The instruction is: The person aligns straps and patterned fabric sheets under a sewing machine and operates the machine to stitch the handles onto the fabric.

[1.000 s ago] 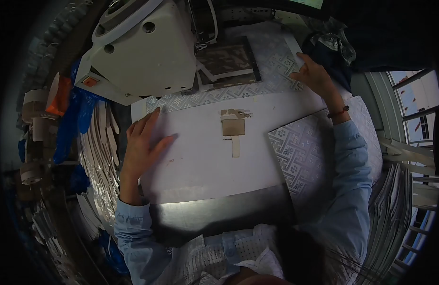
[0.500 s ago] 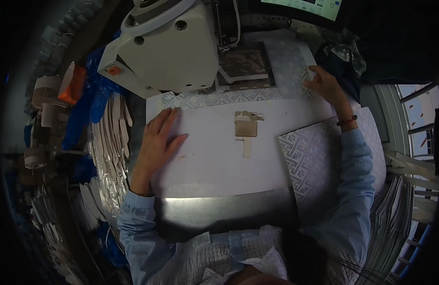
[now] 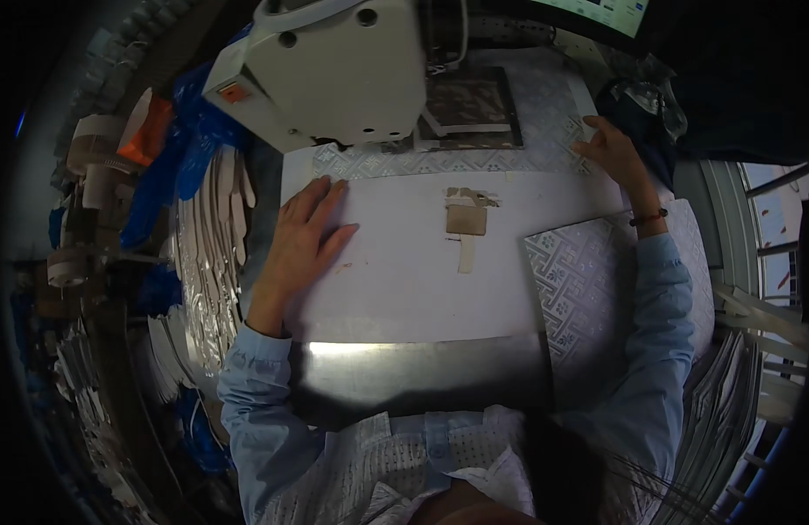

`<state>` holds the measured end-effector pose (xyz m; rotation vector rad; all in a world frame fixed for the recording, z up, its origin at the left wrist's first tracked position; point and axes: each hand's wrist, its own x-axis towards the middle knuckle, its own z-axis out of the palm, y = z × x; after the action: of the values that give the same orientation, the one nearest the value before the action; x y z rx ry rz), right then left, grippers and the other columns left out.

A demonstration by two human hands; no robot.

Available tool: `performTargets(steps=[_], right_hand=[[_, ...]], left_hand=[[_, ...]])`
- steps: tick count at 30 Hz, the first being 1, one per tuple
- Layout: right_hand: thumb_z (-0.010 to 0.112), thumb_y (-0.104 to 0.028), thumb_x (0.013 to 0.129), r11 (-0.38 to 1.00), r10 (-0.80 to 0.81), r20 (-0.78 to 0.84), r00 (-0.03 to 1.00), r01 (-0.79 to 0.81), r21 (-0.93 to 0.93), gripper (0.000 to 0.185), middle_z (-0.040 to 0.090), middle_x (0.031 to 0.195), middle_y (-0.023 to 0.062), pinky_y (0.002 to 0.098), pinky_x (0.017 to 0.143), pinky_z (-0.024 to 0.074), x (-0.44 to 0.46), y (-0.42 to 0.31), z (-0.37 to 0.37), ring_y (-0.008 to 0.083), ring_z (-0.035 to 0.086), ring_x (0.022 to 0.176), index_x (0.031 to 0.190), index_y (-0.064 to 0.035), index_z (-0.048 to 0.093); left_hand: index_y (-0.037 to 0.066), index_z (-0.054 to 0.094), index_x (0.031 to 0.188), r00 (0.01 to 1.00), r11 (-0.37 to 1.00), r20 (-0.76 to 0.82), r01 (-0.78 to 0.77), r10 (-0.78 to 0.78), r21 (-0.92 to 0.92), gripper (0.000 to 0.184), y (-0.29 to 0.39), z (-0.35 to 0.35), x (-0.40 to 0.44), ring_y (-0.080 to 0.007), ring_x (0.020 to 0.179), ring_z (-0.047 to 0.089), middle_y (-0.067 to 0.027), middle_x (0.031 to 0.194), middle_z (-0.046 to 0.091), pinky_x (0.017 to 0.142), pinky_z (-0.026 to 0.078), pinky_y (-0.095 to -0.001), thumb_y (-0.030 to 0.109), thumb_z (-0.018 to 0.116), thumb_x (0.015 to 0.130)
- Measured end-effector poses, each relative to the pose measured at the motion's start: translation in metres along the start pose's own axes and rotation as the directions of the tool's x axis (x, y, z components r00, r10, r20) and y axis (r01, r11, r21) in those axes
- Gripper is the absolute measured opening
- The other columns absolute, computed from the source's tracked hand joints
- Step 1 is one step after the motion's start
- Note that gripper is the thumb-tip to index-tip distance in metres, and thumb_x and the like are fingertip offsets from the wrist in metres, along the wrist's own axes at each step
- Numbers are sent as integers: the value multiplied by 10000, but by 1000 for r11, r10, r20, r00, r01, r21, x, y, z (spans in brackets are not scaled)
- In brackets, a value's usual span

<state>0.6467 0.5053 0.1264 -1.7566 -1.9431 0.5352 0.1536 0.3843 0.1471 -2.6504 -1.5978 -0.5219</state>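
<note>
A large white sheet lies flat on the work surface. It carries a brown rectangular patch with a pale strip below it. My left hand rests on the sheet's left side, fingers stretched out and thumb apart. Along the far edge runs a silvery patterned sheet, partly under the machine head. My right hand is at the right end of that patterned sheet, thumb and forefinger curved with a gap between them. Beyond the brown patch sits a dark rectangular frame with a pale bar across it.
A bulky white machine head overhangs the back left. Another patterned sheet lies under my right forearm. Bare metal shows in front. Stacked pale strips and blue plastic stand left; a screen is behind.
The camera view has shifted, so the machine, sheets and hands appear higher and slightly further right. Both hands keep nearly the same pose; any slide of the white sheet is too slight to tell.
</note>
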Motion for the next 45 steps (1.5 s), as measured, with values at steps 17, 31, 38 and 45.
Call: performTargets(steps=[17, 31, 38, 45], right_hand=[[743, -180, 877, 992, -64, 49, 997, 59, 107, 525, 430, 728, -43, 219, 588, 362, 10, 36, 3, 51, 401, 664, 1333, -14, 543], [742, -181, 878, 991, -21, 62, 998, 13, 130, 520, 426, 728, -41, 219, 610, 352, 5, 22, -5, 62, 398, 675, 1327, -8, 543], [745, -173, 868, 993, -49, 43, 998, 43, 113, 531, 451, 727, -31, 223, 617, 374, 10, 31, 0, 68, 419, 677, 1334, -15, 545], [765, -186, 856, 987, -114, 6, 993, 112, 116, 523, 488, 691, -14, 239, 576, 391, 13, 42, 5, 70, 448, 639, 1308, -17, 561]], left_hand=[[62, 478, 1401, 997, 995, -78, 25, -18, 96, 554, 3, 12, -11, -371, 1286, 496, -221, 1416, 480, 1098, 377, -470, 359, 593, 947], [30, 507, 1360, 995, 993, -84, 69, -61, 97, 544, 12, 11, -9, -365, 1180, 473, -213, 1375, 504, 990, 411, -453, 335, 609, 922], [57, 543, 1346, 985, 976, -129, 135, -113, 173, 560, -32, -33, -12, -363, 1161, 548, -198, 1278, 584, 956, 455, -467, 317, 679, 869], [38, 565, 1326, 826, 822, -253, 549, -504, 153, 499, -148, -47, 20, -375, 993, 654, -230, 1086, 679, 854, 528, -435, 169, 670, 856]])
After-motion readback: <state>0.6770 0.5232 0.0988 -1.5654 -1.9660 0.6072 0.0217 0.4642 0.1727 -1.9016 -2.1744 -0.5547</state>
